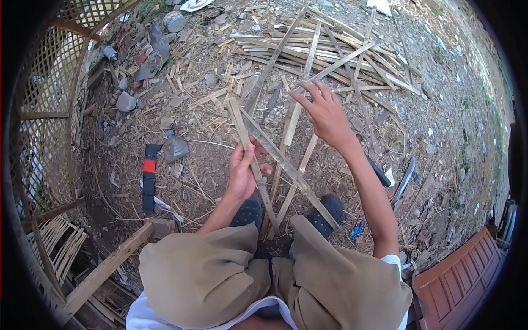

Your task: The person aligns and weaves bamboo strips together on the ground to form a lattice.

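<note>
My left hand (243,171) is closed around a pale bamboo strip (240,124), thumb on top. The strip slants down between my feet. Another strip (297,177) crosses just right of that hand, running from near its fingers down over my right shoe (328,210). My right hand (325,116) is raised with its fingers apart and bent, with nothing seen in it. Below and beside it lie long strips (295,118) leaning toward the pile (275,55) ahead. Whether its fingertips touch a strip, I cannot tell.
A black sheath with a red band (149,170) and a crushed clear bottle (175,147) lie left. A curved blade (406,179) and a black handle (378,172) lie right. A wooden beam (104,273), lattice panel (47,82) and brown panelled board (459,278) flank me.
</note>
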Available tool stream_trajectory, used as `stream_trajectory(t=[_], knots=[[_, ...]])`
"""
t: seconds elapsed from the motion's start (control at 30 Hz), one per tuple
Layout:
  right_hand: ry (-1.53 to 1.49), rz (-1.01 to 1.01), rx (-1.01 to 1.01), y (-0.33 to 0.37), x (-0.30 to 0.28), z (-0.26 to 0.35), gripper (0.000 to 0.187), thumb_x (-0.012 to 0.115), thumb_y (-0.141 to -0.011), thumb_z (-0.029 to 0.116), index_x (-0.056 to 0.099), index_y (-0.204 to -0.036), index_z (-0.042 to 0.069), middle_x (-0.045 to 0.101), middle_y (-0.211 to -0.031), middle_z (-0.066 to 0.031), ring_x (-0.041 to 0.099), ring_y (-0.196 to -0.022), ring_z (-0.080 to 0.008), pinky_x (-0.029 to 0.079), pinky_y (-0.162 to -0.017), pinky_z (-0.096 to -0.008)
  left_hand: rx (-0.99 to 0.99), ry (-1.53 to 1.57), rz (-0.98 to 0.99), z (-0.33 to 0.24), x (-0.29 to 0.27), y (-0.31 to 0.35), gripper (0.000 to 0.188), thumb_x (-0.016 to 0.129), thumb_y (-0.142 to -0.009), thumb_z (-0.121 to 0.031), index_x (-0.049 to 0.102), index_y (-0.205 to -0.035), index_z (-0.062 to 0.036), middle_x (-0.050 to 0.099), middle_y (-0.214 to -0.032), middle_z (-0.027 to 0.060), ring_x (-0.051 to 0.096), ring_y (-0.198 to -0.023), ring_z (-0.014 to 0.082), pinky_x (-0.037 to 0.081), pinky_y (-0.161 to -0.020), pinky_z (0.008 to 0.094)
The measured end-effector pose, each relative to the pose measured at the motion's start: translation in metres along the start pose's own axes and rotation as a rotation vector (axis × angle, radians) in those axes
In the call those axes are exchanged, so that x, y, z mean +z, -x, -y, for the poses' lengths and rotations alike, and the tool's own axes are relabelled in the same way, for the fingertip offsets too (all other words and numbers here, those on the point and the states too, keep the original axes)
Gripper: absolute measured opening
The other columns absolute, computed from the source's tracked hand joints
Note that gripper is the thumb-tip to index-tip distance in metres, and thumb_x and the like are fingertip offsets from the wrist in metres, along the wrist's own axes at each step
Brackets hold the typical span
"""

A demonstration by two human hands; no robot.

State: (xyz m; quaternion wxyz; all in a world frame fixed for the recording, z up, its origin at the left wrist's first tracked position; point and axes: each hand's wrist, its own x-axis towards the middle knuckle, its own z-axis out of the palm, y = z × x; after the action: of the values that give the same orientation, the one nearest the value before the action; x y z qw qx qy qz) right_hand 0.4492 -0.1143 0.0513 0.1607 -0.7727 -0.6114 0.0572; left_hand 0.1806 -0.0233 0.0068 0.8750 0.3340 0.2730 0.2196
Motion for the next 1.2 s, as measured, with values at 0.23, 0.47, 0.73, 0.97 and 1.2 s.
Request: stream_trajectory(t=[0.23,0.47,0.73,0.97,1.2], knots=[[0.354,0.053,-0.242,-0.091,0.071,-0.065,0.099,0.079,-0.079,0.004,0.037,-0.166,0.026,0.041,-0.168,-0.006,0.031,-0.161,-0.0304,0.025,-0.13,-0.0583,-0.065,0.013,0.008,0.002,-0.003,0.009,0.033,0.05,-0.116,-0.03,0.051,-0.139,-0.0072,0.058,-0.131,0.0074,0.063,-0.116,0.0205,0.06,-0.069,0.0388],[0.49,0.141,-0.183,-0.163,0.109,-0.051,0.068,0.077,-0.087,0.019,0.055,-0.151,0.019,0.061,-0.143,-0.0058,0.049,-0.147,-0.0269,0.028,-0.128,-0.0571,-0.092,0.021,0.078,0.009,0.012,0.009,0.032,0.053,-0.115,-0.031,0.052,-0.136,-0.0069,0.059,-0.133,0.0087,0.064,-0.117,0.023,0.061,-0.07,0.04],[0.496,-0.127,-0.14,-0.205,0.094,-0.103,0.016,0.063,-0.098,0.016,0.075,-0.107,0.02,0.07,-0.114,-0.0027,0.065,-0.119,-0.0238,0.046,-0.112,-0.0473,-0.171,0.009,0.08,0.013,0.006,0.01,0.031,0.052,-0.115,-0.029,0.051,-0.136,-0.0066,0.056,-0.145,0.0167,0.063,-0.124,0.0289,0.063,-0.071,0.0432],[0.579,-0.278,0.062,-0.242,0.048,-0.146,0.017,0.064,-0.098,0.016,0.07,-0.113,0.018,0.069,-0.112,-0.0047,0.064,-0.119,-0.024,0.049,-0.103,-0.0468,-0.152,-0.014,0.082,0.003,0.004,0.009,0.032,0.051,-0.115,-0.03,0.052,-0.139,-0.0077,0.056,-0.146,0.0163,0.062,-0.126,0.029,0.063,-0.071,0.0433],[0.501,-0.21,0.317,-0.201,0.041,-0.152,0.045,0.071,-0.097,0.027,0.061,-0.137,0.008,0.054,-0.149,-0.0201,0.057,-0.133,-0.0351,0.043,-0.108,-0.0612,-0.106,0.033,0.04,0.011,0.014,-0.008,0.03,0.051,-0.115,-0.029,0.053,-0.137,-0.0074,0.06,-0.133,0.0112,0.063,-0.119,0.0243,0.062,-0.068,0.0414]])
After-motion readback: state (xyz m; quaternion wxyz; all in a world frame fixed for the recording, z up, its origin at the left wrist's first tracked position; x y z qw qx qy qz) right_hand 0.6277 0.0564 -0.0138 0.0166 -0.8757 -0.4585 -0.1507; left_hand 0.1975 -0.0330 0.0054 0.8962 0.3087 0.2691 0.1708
